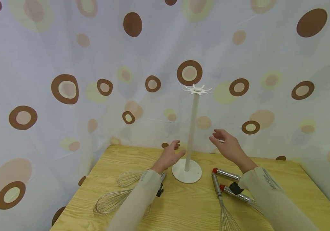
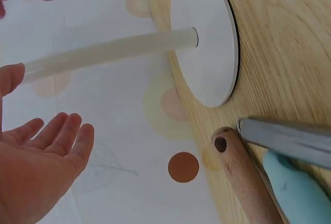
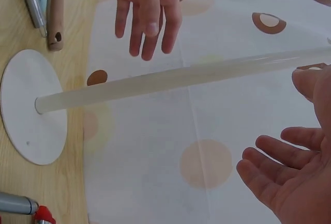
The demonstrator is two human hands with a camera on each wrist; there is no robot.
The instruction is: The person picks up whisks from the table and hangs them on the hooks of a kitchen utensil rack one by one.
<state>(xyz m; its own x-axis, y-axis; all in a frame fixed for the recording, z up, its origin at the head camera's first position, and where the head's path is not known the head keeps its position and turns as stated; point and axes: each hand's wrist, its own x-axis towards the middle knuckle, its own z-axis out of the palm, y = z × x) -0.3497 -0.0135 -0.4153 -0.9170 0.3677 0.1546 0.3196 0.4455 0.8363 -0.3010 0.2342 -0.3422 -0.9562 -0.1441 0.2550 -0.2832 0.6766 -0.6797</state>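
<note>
A white stand (image 1: 193, 128) rises upright from a round base (image 1: 179, 171), with a ring of small hooks (image 1: 197, 89) at its top. To the left of its pole is my left hand (image 1: 169, 156), fingers relaxed and thumb apart, holding nothing. My right hand (image 1: 230, 148) hovers higher on the right side, its fingers loosely bent around nothing. In the right wrist view the pole (image 3: 155, 81) runs between both hands. The hooks carry nothing.
Whisks (image 1: 108, 202) lie on the wooden table (image 1: 193, 208) at left; their wooden handle (image 2: 248, 180), metal handle (image 2: 289, 140) and light blue handle (image 2: 297, 190) point toward the base. At right lie whisks with red-tipped handles (image 1: 227, 174). A dotted curtain (image 1: 153, 48) hangs behind.
</note>
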